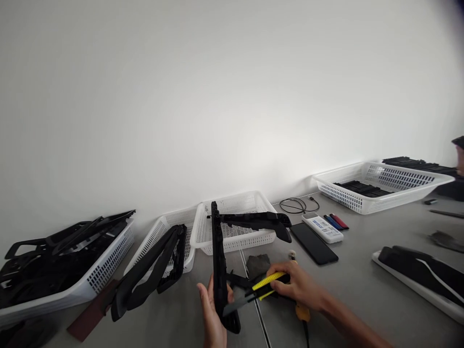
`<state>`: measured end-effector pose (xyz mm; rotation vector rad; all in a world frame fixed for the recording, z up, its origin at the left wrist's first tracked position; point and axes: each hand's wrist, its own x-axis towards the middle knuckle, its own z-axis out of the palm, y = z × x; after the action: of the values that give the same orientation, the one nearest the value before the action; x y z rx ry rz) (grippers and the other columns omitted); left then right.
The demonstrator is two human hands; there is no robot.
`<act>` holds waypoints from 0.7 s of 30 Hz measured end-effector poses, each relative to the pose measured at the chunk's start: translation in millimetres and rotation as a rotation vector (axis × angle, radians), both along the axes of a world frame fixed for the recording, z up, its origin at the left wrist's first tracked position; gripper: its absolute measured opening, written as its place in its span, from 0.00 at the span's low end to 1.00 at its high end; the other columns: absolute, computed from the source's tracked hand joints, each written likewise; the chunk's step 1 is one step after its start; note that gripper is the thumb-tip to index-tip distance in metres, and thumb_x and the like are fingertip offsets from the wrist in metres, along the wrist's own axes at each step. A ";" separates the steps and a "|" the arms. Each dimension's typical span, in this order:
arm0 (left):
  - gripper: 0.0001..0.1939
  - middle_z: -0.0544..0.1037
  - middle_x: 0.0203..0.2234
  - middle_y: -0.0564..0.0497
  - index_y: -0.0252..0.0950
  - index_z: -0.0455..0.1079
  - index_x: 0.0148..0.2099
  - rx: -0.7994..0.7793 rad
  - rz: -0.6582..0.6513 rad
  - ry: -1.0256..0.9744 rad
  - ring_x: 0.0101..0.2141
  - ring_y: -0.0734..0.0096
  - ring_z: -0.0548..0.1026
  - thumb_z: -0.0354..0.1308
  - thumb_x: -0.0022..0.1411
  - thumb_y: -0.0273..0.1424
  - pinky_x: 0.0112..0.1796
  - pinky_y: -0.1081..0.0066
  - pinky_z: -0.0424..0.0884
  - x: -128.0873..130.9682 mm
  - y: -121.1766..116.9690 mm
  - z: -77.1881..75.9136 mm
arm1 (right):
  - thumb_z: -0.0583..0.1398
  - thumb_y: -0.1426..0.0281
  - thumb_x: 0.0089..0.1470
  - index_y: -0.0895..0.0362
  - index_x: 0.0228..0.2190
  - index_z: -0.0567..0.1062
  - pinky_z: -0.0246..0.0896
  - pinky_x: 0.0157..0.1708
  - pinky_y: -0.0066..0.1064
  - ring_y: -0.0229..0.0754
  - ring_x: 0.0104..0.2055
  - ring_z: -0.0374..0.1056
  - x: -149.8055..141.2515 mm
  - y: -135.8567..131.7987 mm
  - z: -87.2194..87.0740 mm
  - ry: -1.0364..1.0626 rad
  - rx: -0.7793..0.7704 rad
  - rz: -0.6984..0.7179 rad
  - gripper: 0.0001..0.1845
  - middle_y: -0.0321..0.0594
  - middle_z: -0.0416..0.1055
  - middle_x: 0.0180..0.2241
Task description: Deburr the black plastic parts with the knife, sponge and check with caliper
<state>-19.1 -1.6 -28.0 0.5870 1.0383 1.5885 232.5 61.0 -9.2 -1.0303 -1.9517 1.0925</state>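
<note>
My left hand [211,314] holds a black plastic frame part [218,256] upright near the table's front edge, fingers wrapped around its lower end. The frame's upper arm [257,221] reaches right over a white basket. My right hand [297,285] grips a yellow and black utility knife [266,284], its blade [235,305] touching the lower edge of the frame. A dark grey pad [257,265] lies just behind the knife.
White baskets [237,205] [90,278] [377,186] line the wall, some holding black parts. A black phone [313,243], a white box [322,228], pens [335,222] and a cable [297,205] lie at centre right. A white tray [416,285] sits far right. Another person's hand [459,159] shows at the right edge.
</note>
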 end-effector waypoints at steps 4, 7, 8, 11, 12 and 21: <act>0.39 0.71 0.24 0.53 0.40 0.80 0.37 -0.034 0.012 -0.015 0.25 0.71 0.67 0.61 0.53 0.73 0.27 0.72 0.68 -2.0 0.3 -5.6 | 0.62 0.58 0.59 0.54 0.34 0.83 0.60 0.33 0.32 0.45 0.33 0.69 2.9 2.3 1.6 0.063 -0.006 -0.027 0.14 0.38 0.77 0.30; 0.39 0.69 0.22 0.53 0.38 0.77 0.34 0.003 -0.055 0.027 0.24 0.71 0.64 0.56 0.59 0.72 0.27 0.73 0.64 -2.5 1.0 -9.2 | 0.63 0.57 0.57 0.55 0.32 0.82 0.60 0.32 0.32 0.44 0.32 0.68 5.3 4.0 1.7 0.063 -0.047 0.037 0.14 0.37 0.75 0.29; 0.39 0.68 0.22 0.53 0.38 0.77 0.35 0.000 -0.042 0.023 0.25 0.71 0.64 0.57 0.58 0.72 0.27 0.73 0.64 -2.4 1.3 -9.5 | 0.64 0.57 0.57 0.55 0.32 0.82 0.60 0.32 0.32 0.44 0.32 0.68 5.9 4.6 1.4 0.053 -0.040 0.024 0.14 0.37 0.75 0.29; 0.39 0.68 0.23 0.53 0.38 0.77 0.36 0.008 -0.020 0.026 0.25 0.71 0.62 0.57 0.57 0.73 0.27 0.73 0.62 -1.3 1.6 -8.0 | 0.63 0.58 0.57 0.55 0.33 0.82 0.60 0.33 0.31 0.44 0.33 0.68 7.7 6.1 -0.6 0.049 -0.035 0.007 0.14 0.38 0.75 0.29; 0.39 0.67 0.22 0.53 0.38 0.76 0.35 0.023 -0.039 0.036 0.24 0.72 0.61 0.56 0.59 0.72 0.27 0.72 0.61 -0.7 1.3 -6.9 | 0.63 0.59 0.56 0.55 0.33 0.82 0.60 0.33 0.31 0.44 0.32 0.67 8.4 6.4 -1.4 0.045 -0.049 0.025 0.13 0.37 0.74 0.29; 0.37 0.65 0.21 0.55 0.39 0.77 0.40 0.031 -0.107 -0.011 0.22 0.73 0.59 0.56 0.61 0.70 0.25 0.73 0.59 0.2 0.6 -5.3 | 0.64 0.62 0.54 0.54 0.31 0.82 0.57 0.31 0.31 0.43 0.31 0.66 13.0 5.2 2.1 -0.005 -0.081 0.046 0.10 0.37 0.74 0.29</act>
<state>-18.8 -1.0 -33.3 0.6439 0.9602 1.5148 245.5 66.2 -7.1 -1.0367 -1.9574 1.2043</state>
